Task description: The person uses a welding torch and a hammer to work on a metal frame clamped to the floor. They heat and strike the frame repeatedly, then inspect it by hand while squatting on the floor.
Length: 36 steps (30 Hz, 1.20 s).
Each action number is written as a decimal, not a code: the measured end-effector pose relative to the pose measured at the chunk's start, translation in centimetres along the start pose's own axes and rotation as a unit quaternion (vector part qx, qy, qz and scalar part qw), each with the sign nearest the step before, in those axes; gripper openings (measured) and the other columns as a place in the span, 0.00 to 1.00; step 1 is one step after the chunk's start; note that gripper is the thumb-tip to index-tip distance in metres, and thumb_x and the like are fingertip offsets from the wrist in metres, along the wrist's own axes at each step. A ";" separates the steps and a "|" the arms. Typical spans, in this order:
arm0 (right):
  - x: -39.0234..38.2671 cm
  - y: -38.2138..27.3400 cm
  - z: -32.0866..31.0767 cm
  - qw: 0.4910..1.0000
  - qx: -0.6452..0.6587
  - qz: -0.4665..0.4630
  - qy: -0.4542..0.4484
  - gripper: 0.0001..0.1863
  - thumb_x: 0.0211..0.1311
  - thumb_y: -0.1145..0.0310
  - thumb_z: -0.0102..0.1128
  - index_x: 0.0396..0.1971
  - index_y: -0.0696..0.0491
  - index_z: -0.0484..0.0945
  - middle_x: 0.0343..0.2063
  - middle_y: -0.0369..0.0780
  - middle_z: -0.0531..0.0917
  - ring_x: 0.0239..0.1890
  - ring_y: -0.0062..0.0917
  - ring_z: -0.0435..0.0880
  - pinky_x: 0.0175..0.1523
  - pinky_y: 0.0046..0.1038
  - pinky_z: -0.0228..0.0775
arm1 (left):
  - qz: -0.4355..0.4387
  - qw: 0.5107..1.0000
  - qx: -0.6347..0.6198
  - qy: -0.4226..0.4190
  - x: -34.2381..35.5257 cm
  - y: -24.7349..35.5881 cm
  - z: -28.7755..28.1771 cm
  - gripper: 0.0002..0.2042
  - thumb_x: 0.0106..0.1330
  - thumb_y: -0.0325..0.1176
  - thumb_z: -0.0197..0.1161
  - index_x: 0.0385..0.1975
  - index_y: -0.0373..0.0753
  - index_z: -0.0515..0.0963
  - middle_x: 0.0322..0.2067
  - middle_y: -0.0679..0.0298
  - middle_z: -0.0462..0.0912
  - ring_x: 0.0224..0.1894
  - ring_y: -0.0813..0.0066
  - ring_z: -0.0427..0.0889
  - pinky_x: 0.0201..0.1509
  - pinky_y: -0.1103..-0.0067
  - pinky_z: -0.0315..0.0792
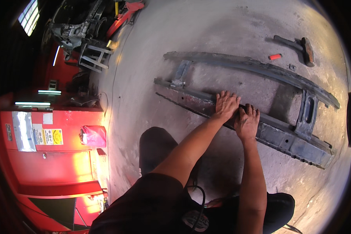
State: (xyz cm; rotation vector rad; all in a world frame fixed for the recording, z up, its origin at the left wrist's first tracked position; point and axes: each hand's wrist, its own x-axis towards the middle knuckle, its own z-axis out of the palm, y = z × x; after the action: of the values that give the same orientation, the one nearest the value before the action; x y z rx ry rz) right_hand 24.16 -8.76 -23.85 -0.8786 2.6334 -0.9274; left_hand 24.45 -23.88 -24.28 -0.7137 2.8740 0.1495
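Note:
A long dark metal frame (pixel 277 138), like a vehicle's support piece, lies on the floor before me. Two slightly curved bars make it up, joined by short cross brackets near the ends. Over the middle of its nearer bar goes my left hand (pixel 227 105), fingers spread across the top and hooked at the far edge. Just right of it, my right hand (pixel 247 121) grips the same bar with fingers bent over the far edge. Both palms press on the metal, close together. The fingertips' undersides are hidden.
Beyond the frame lie a hammer (pixel 308 52), a small red object (pixel 275 57) and a little dark piece (pixel 292 67). To the left stand a red cabinet (pixel 50 163) with a pink bag (pixel 94 136), a grey stool (pixel 95 58) and vehicle parts (pixel 72 33). A thin cable runs along the floor.

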 end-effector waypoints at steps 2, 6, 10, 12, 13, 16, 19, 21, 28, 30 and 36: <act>-0.1 0.2 -0.1 1.000 0.007 -0.002 -0.001 0.26 0.62 0.62 0.62 0.60 0.55 0.81 0.67 0.54 0.75 0.73 0.50 0.69 0.81 0.56 0.48 | 0.001 1.000 -0.015 0.010 -0.7 0.4 -0.7 0.21 0.79 0.48 0.54 0.55 0.38 0.81 0.54 0.48 0.80 0.61 0.46 0.74 0.68 0.53 0.66; 0.3 0.7 0.4 1.000 -0.011 -0.014 -0.019 0.25 0.66 0.59 0.61 0.60 0.55 0.81 0.68 0.55 0.74 0.74 0.51 0.68 0.81 0.56 0.47 | 0.026 0.991 -0.100 0.082 -4.3 0.9 -2.3 0.23 0.78 0.44 0.58 0.64 0.36 0.74 0.58 0.42 0.76 0.64 0.39 0.71 0.69 0.53 0.66; 0.4 0.4 0.0 0.998 -0.027 -0.007 -0.062 0.29 0.69 0.51 0.62 0.62 0.54 0.78 0.70 0.54 0.73 0.75 0.51 0.66 0.81 0.57 0.47 | 0.061 0.976 -0.207 -0.029 -9.8 -0.4 -8.0 0.26 0.76 0.45 0.61 0.66 0.35 0.72 0.63 0.43 0.72 0.67 0.39 0.71 0.72 0.56 0.66; 0.2 0.6 -0.8 0.995 -0.050 -0.010 -0.082 0.32 0.67 0.49 0.65 0.64 0.53 0.76 0.71 0.54 0.72 0.75 0.51 0.66 0.80 0.57 0.48 | 0.099 0.948 -0.231 -0.194 -12.7 -1.6 -14.2 0.26 0.76 0.44 0.60 0.68 0.35 0.72 0.65 0.44 0.72 0.69 0.42 0.72 0.72 0.58 0.67; 0.3 0.7 -0.7 0.994 -0.062 -0.015 -0.086 0.33 0.66 0.48 0.67 0.65 0.53 0.75 0.71 0.54 0.71 0.75 0.51 0.66 0.80 0.57 0.48 | 0.099 0.949 -0.189 -0.231 -14.1 -2.7 -16.8 0.27 0.77 0.45 0.60 0.68 0.35 0.72 0.66 0.46 0.73 0.68 0.44 0.73 0.72 0.59 0.68; 0.8 0.2 -0.7 0.991 -0.070 -0.013 -0.109 0.36 0.63 0.49 0.71 0.66 0.51 0.73 0.71 0.53 0.71 0.74 0.51 0.67 0.80 0.57 0.49 | 0.065 0.950 -0.102 -0.288 -17.8 -5.4 -24.8 0.27 0.77 0.48 0.60 0.68 0.35 0.73 0.65 0.49 0.76 0.68 0.47 0.75 0.71 0.60 0.70; 1.1 0.1 -1.2 0.988 -0.078 0.000 -0.136 0.37 0.61 0.49 0.73 0.66 0.50 0.73 0.70 0.52 0.72 0.74 0.49 0.68 0.79 0.56 0.50 | 0.066 0.967 -0.084 -0.231 -20.5 -7.6 -28.8 0.25 0.77 0.47 0.60 0.64 0.34 0.76 0.61 0.50 0.79 0.65 0.47 0.77 0.69 0.60 0.71; 1.1 0.2 -1.0 0.988 -0.077 0.004 -0.137 0.39 0.61 0.50 0.74 0.68 0.50 0.72 0.69 0.51 0.73 0.74 0.49 0.68 0.79 0.56 0.50 | 0.065 0.972 -0.075 -0.211 -21.5 -8.0 -31.3 0.24 0.78 0.47 0.60 0.62 0.33 0.77 0.59 0.50 0.80 0.64 0.48 0.78 0.69 0.61 0.72; 0.6 0.2 0.1 0.994 -0.067 -0.026 -0.087 0.47 0.62 0.47 0.71 0.77 0.50 0.62 0.70 0.52 0.72 0.74 0.51 0.66 0.79 0.57 0.49 | 0.060 0.966 -0.083 -0.239 -20.0 -12.8 -30.8 0.21 0.77 0.46 0.61 0.55 0.32 0.79 0.50 0.50 0.84 0.57 0.48 0.82 0.64 0.60 0.75; 0.7 0.9 0.2 0.991 -0.091 -0.038 -0.085 0.48 0.64 0.46 0.70 0.78 0.51 0.61 0.70 0.53 0.71 0.74 0.52 0.66 0.79 0.58 0.49 | 0.046 0.952 0.002 -0.301 -18.4 -12.2 -30.6 0.20 0.76 0.46 0.61 0.52 0.33 0.80 0.47 0.50 0.85 0.53 0.49 0.84 0.61 0.59 0.76; 0.8 -0.1 -0.4 0.982 -0.154 -0.053 -0.099 0.45 0.68 0.46 0.65 0.78 0.53 0.61 0.69 0.55 0.70 0.73 0.54 0.66 0.76 0.59 0.51 | 0.226 0.929 -0.144 -0.254 -15.6 -13.6 -29.7 0.18 0.73 0.45 0.65 0.35 0.32 0.82 0.33 0.52 0.85 0.43 0.52 0.86 0.52 0.61 0.78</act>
State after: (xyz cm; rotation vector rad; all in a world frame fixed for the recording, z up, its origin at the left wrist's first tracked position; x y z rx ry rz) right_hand 23.39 -9.07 -23.46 -1.1277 2.6138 -0.4297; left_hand 40.10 -32.86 7.08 -0.0108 2.4693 0.7150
